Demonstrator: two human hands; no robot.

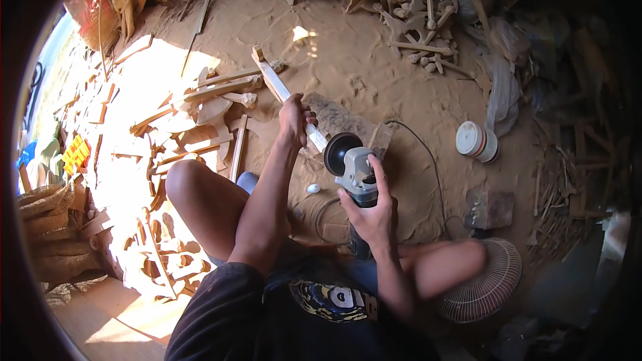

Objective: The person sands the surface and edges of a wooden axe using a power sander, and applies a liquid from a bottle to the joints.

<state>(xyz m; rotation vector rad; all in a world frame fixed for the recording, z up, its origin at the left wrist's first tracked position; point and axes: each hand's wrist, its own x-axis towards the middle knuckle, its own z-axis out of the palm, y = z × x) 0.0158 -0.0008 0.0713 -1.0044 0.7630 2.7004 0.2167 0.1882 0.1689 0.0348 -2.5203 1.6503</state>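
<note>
My left hand [295, 120] grips a long pale wooden piece [274, 82] that slants from the upper left down toward a stone block [341, 120]. In my right hand [372, 210] is a grey angle grinder [358, 174], whose black disc [339, 152] meets the lower end of the wooden piece. The grinder's cable [428, 160] loops away to the right over the sawdust. I sit on the ground with my bare knees on either side.
Sawdust covers the floor. Cut wooden pieces [200, 107] lie in sunlight at the left, and carved wooden parts [394, 7] are piled at the top. A white lidded jar [476, 141], a dark block [489, 208] and a fan grille [488, 287] stand at the right.
</note>
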